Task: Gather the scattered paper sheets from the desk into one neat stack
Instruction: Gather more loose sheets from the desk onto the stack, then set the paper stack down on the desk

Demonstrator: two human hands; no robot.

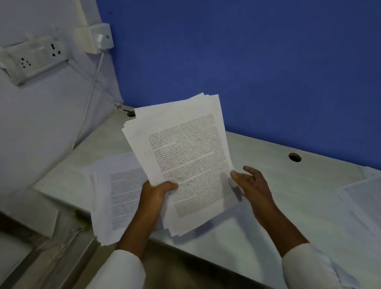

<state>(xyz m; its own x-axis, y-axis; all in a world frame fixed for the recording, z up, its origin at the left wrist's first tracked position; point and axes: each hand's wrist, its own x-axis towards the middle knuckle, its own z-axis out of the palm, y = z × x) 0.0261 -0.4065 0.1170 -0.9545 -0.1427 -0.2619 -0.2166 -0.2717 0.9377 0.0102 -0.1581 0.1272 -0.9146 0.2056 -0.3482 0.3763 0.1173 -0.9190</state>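
Observation:
A bundle of printed paper sheets is lifted above the desk, its edges uneven. My left hand grips its lower left edge, thumb on the top page. My right hand is at the bundle's right edge with fingers relaxed and spread, the thumb touching the paper's side. A second pile of printed sheets lies flat on the desk to the left, partly hidden by my left arm. More loose sheets lie scattered at the desk's right end.
A blue partition backs the desk. A white wall on the left carries a socket strip and a switch box with a cable running down. Two cable holes pierce the desk top. The desk's front edge runs diagonally below my arms.

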